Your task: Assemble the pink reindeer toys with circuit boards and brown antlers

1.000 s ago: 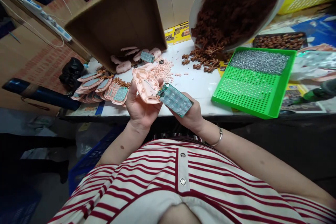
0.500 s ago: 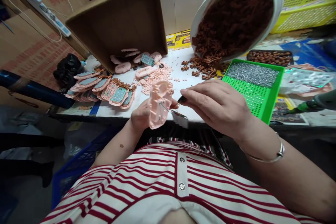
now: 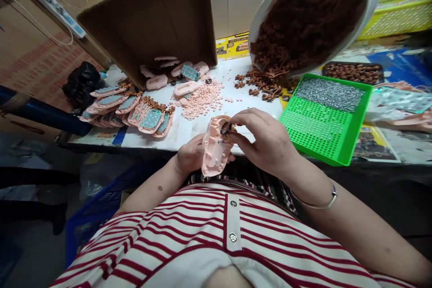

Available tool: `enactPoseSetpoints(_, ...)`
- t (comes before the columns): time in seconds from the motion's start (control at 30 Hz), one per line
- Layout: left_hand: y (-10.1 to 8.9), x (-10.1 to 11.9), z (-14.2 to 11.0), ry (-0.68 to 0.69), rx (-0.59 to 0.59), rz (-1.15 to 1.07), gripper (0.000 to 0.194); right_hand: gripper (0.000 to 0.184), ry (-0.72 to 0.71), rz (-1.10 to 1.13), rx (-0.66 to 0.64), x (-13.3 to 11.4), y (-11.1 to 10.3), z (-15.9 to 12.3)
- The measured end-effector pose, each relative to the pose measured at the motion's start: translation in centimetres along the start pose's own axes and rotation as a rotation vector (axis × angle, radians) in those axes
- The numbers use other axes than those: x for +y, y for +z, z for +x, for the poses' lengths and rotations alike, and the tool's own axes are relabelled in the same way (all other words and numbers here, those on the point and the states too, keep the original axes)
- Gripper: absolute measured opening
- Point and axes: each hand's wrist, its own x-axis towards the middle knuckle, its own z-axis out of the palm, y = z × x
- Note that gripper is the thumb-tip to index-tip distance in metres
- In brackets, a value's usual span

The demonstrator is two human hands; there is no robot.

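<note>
My left hand (image 3: pixel 191 155) grips a pink plastic shell (image 3: pixel 213 162) by its side, hollow face up, just off the front edge of the table. Between the thumb and fingers of my right hand (image 3: pixel 265 137) is a small round black speaker (image 3: pixel 225 128), held at the upper end of the shell. Thin wires show near the speaker; where they run is partly hidden by the fingers. Behind my hands lies a heap of small pink pieces (image 3: pixel 202 102), with loose pink shells (image 3: pixel 157 82) around it.
Stacked pink shells with grey-green boards (image 3: pixel 151 119) lie left. An open cardboard box (image 3: pixel 151 22) stands behind. A tipped white bucket (image 3: pixel 254 22) spills brown branching parts (image 3: pixel 266 85). To the right are a green tray (image 3: pixel 315 132) of metal screws and a dark tray of brown pieces (image 3: pixel 353 73).
My right hand has moved left and brought the speaker onto the shell's upper end. The dangling board-like piece below the shell no longer shows. The view has shifted slightly.
</note>
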Motion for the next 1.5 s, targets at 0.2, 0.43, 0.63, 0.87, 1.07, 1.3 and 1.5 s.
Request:
enactPoseSetpoints(0.2,0.1,-0.2,0.4,-0.044,-0.008,-0.017,0.07,0.037,0.06,0.076,-0.035,0.1,1.0,-0.8)
enactPoseSetpoints(0.43,-0.6,-1.0,0.5,0.007,0.028,-0.01,0.07,0.014,0.262,0.113,0.169,-0.2,3.1,-1.6)
enactPoseSetpoints(0.63,-0.6,-1.2,0.3,0.028,0.005,-0.083,0.072,0.011,0.266,0.07,0.192,-0.1,3.7,-2.0)
enactPoseSetpoints(0.87,-0.9,-1.7,0.4,0.096,-0.036,-0.071,0.07,0.009,0.145,-0.125,0.216,-0.5,3.8,-1.9)
enactPoseSetpoints(1.07,-1.7,-2.0,0.4,0.059,-0.053,-0.084,0.074,0.013,0.137,-0.08,0.056,-0.1,3.3,-1.6)
enactPoseSetpoints(1.3,-0.7,-0.2,0.1,0.091,0.066,-0.074,0.048,0.016,0.158,-0.094,0.037,0.2,3.7,-2.3)
enactPoseSetpoints(1.5,0.3,-0.3,0.8,0.036,0.26,-0.087,0.036,0.028,0.227,0.02,-0.087,-0.3,4.3,-2.7)
